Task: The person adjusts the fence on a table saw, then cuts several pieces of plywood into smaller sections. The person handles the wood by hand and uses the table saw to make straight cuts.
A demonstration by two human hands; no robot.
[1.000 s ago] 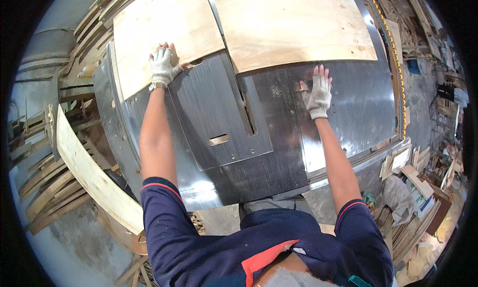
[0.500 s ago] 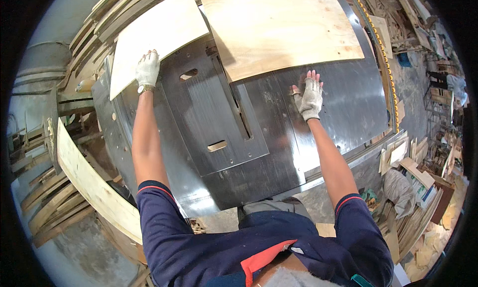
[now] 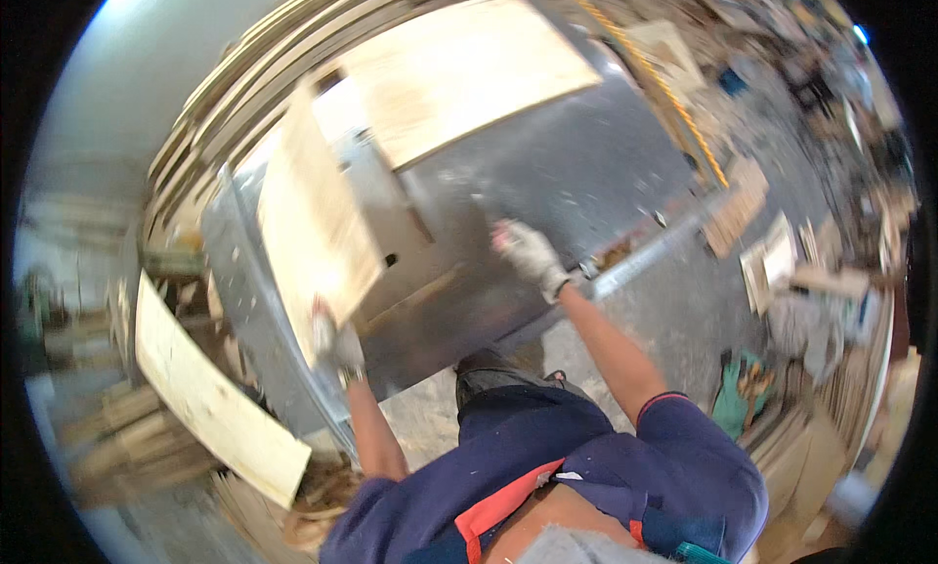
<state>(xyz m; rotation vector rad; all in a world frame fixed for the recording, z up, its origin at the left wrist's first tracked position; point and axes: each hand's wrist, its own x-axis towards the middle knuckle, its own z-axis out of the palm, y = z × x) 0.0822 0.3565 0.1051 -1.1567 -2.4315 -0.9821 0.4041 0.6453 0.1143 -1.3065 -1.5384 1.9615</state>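
My left hand (image 3: 338, 347), in a whitish work glove with bare fingertips, is closed on the near edge of a pale plywood sheet (image 3: 318, 217). That sheet lies slantwise over the left part of a dark metal saw table (image 3: 557, 163) and covers some of its slotted insert. My right hand (image 3: 532, 257), gloved the same way, is above the table's near right side, apart from both sheets. Its fingers are smeared by motion. A larger plywood sheet (image 3: 469, 70) rests on the far part of the table.
A long pale board (image 3: 210, 393) leans at the left, near stacked timber strips (image 3: 122, 442). A yellow chain-like strip (image 3: 664, 95) runs along the table's right side. Wood offcuts (image 3: 738, 204) and a green bag (image 3: 738, 393) lie at the right.
My left hand has drawn the left sheet towards me and turned it. My right hand has left its flat pose and come nearer, to the left. The whole view has shifted.
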